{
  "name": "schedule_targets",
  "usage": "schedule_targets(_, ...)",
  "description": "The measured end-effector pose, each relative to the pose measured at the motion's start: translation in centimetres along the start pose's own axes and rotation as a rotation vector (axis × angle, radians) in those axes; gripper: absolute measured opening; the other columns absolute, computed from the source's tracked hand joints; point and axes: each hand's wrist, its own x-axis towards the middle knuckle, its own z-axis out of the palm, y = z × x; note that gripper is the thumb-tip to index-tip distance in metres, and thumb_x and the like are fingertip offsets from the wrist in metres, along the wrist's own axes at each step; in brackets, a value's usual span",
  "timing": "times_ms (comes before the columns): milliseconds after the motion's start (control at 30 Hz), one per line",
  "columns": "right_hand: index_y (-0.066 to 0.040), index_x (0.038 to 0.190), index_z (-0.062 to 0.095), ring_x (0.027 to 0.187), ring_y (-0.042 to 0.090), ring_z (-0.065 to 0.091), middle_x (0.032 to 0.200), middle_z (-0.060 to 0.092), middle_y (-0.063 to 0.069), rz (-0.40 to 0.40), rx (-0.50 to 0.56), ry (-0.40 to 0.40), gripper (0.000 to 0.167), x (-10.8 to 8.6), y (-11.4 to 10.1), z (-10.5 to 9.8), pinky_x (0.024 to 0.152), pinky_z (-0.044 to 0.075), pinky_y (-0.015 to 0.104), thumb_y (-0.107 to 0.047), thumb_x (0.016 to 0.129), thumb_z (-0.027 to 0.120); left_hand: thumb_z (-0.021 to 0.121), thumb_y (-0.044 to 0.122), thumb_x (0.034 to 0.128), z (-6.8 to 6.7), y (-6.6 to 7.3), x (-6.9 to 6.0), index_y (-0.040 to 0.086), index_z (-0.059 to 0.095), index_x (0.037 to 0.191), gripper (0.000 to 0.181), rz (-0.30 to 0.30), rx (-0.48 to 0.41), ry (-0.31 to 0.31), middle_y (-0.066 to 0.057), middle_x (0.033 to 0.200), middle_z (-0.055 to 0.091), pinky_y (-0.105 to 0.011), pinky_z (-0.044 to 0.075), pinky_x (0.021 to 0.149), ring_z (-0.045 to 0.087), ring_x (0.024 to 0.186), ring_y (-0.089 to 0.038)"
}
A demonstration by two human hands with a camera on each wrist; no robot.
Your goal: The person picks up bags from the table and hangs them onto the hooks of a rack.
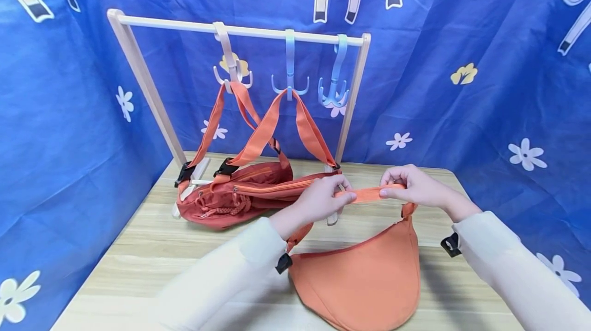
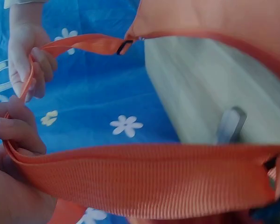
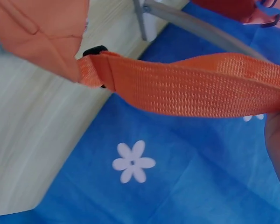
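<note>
An orange crescent-shaped shoulder bag (image 1: 360, 279) hangs by its strap (image 1: 368, 195) just over the front of the table. My left hand (image 1: 320, 198) pinches the strap between thumb and fingers, and a short way to the right my right hand (image 1: 415, 187) pinches it too. Between them the webbing is stretched nearly level. The left wrist view shows the strap (image 2: 149, 179) looping through the curled left fingers. In the right wrist view the strap (image 3: 191, 86) runs from a black buckle (image 3: 95, 50) to the right hand (image 3: 277, 144), mostly cut off there.
A wooden rack (image 1: 148, 84) stands at the back with a white hook (image 1: 226, 54), a blue hook (image 1: 290, 59) and another blue hook (image 1: 339, 69) on its bar. Two red bags (image 1: 217, 208) hang by orange straps from the white and middle hooks, their bodies on the table (image 1: 138, 269).
</note>
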Motion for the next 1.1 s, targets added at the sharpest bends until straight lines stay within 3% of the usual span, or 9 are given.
schedule_targets(200,-0.011,0.087,0.063,0.052,0.008,0.042,0.065,0.055,-0.002,-0.027,-0.049,0.056,0.007,1.6,-1.6,0.3,0.048,0.036,0.026,-0.008,0.087,0.070,0.064,0.027,0.0927,-2.6,0.6,-0.3,0.018,0.061,0.088,0.011,0.016,0.037,0.021,0.005,0.061,0.058,-0.027,0.042,0.053,0.058,0.056,-0.009)
schedule_targets(333,-0.011,0.087,0.063,0.052,0.009,0.043,0.065,0.055,-0.002,-0.040,-0.060,0.090,0.008,2.5,-2.6,0.5,0.048,0.036,0.026,-0.009,0.087,0.070,0.063,0.027,0.0933,-4.1,0.9,-0.6,0.018,0.061,0.090,0.010,0.001,0.042,0.032,0.003,0.060,0.058,-0.027,0.039,0.049,0.055,0.052,-0.012)
schedule_targets(567,-0.010,0.088,0.064,0.051,0.013,0.043,0.064,0.055,0.001,-0.052,-0.073,0.159,0.007,4.0,-4.5,0.6,0.046,0.036,0.027,-0.010,0.087,0.071,0.063,0.025,0.0934,-6.8,1.4,-0.6,0.015,0.063,0.092,0.010,0.030,0.070,0.073,0.000,0.063,0.056,-0.030,0.042,0.052,0.053,0.055,-0.016)
schedule_targets(833,-0.007,0.090,0.065,0.054,0.018,0.047,0.069,0.058,0.005,-0.003,-0.100,0.260,0.010,5.7,-6.5,0.3,0.048,0.038,0.027,-0.015,0.088,0.070,0.061,0.023,0.0946,-9.5,2.4,0.2,0.014,0.063,0.091,0.010,0.020,0.079,0.090,-0.003,0.066,0.059,-0.029,0.039,0.046,0.054,0.055,-0.019)
schedule_targets(1100,-0.006,0.093,0.065,0.054,0.020,0.045,0.067,0.052,0.007,0.030,-0.155,0.359,0.014,7.4,-8.4,-0.6,0.047,0.034,0.028,-0.018,0.088,0.070,0.062,0.023,0.0939,-12.0,3.7,1.4,0.010,0.062,0.093,0.013,-0.001,0.144,0.139,-0.006,0.071,0.060,-0.030,0.043,0.051,0.056,0.061,-0.020)
